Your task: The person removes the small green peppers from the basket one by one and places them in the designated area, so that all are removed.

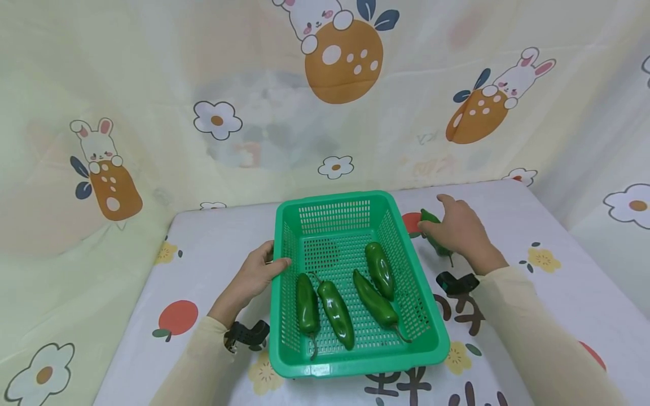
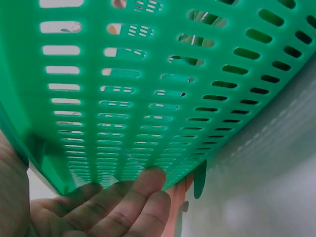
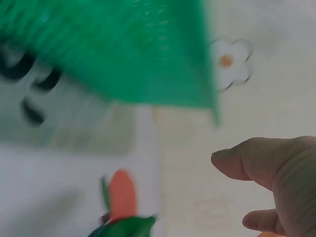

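A green plastic basket (image 1: 358, 367) with slotted walls stands on the table. My left hand (image 1: 251, 274) grips its left rim, thumb hooked over the edge; in the left wrist view the fingers (image 2: 118, 207) lie against the outer wall. Two green chili peppers (image 1: 307, 304) lie in the basket's left half and two more (image 1: 378, 301) in its right half. Another green chili pepper (image 1: 439, 246) lies on the cloth right of the basket. Over it hovers my right hand (image 1: 461, 231), thumb and fingers spread, partly covering it. Only that pepper's tip (image 3: 129, 228) shows in the right wrist view.
A pale printed cloth (image 1: 213, 237) covers the table. Behind it hangs a curtain (image 1: 274, 129) with rabbits and flowers, which also runs along both sides. Each wrist wears a black strap device (image 1: 249, 334).
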`<state>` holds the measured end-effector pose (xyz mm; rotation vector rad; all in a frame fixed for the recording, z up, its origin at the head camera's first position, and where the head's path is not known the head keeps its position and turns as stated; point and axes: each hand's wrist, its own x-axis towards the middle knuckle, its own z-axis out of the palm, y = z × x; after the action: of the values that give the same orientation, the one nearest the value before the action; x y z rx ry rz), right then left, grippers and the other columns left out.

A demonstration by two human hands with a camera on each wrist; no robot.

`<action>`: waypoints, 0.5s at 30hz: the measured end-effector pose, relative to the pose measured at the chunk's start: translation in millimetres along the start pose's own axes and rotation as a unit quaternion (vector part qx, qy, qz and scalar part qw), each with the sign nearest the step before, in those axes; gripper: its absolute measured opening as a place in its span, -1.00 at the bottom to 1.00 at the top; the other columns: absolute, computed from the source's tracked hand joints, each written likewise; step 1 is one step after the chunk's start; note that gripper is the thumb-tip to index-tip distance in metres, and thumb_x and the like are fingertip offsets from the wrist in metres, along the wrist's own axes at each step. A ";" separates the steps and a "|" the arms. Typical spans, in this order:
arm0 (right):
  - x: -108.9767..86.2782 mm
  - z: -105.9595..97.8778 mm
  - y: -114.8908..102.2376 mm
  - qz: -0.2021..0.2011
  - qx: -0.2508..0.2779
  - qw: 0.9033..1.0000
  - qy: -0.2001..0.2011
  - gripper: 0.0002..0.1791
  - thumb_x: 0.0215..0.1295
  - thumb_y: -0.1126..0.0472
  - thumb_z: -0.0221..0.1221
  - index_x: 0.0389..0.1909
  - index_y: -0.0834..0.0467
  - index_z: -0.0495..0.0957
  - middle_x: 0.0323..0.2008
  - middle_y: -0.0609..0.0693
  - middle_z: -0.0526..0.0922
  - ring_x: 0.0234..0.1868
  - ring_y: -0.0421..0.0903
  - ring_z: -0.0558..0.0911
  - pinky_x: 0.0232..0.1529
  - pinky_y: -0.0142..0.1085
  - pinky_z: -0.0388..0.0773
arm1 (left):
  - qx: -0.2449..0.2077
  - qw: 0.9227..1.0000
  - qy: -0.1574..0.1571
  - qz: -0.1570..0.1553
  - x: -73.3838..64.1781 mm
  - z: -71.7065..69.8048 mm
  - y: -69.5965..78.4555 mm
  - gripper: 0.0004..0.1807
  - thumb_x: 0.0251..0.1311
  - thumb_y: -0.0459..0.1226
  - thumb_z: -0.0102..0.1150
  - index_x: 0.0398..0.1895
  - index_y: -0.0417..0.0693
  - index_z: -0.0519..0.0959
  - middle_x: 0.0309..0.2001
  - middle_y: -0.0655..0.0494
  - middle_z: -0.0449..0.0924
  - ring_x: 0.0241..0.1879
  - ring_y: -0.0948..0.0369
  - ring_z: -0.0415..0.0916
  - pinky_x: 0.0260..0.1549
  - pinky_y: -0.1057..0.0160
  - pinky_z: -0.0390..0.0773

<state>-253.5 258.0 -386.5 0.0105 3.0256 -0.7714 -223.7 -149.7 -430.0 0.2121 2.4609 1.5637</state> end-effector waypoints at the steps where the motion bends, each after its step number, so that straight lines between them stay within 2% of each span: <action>1: -1.5 -3.7 -6.2 -0.007 0.003 1.000 0.003 -0.07 0.27 -0.07 0.17 0.42 0.42 0.04 0.23 0.53 0.25 0.21 0.42 0.28 0.09 0.32 0.34 | 0.002 1.000 0.000 -0.001 0.1 0.0 0.0 -0.42 0.29 -0.15 0.13 0.35 -0.09 0.31 0.05 -0.05 0.58 -0.03 0.05 0.60 -0.08 0.03 0.62; 7: -11.0 -16.7 -41.2 -0.045 0.019 0.999 0.010 -0.14 0.27 0.02 0.18 0.44 0.35 0.06 0.28 0.46 0.26 0.26 0.38 0.27 0.13 0.30 0.31 | 0.010 1.000 0.000 0.000 1.7 -1.0 -0.6 -0.42 0.28 -0.13 0.14 0.34 -0.08 0.32 0.06 -0.06 0.58 0.00 0.04 0.58 -0.05 0.00 0.60; 15: -19.9 -12.7 -76.8 -0.088 0.041 0.995 0.000 -0.17 0.24 0.07 0.22 0.43 0.31 0.12 0.34 0.35 0.26 0.29 0.31 0.30 0.18 0.27 0.31 | 0.007 1.000 0.001 -0.002 2.0 -0.3 -1.2 -0.41 0.28 -0.14 0.14 0.35 -0.08 0.31 0.09 -0.07 0.57 0.01 0.02 0.58 -0.09 0.02 0.63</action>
<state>-234.7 196.6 -338.1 -0.2572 3.0232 -0.9080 -225.7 -150.0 -431.1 0.2075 2.4744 1.5455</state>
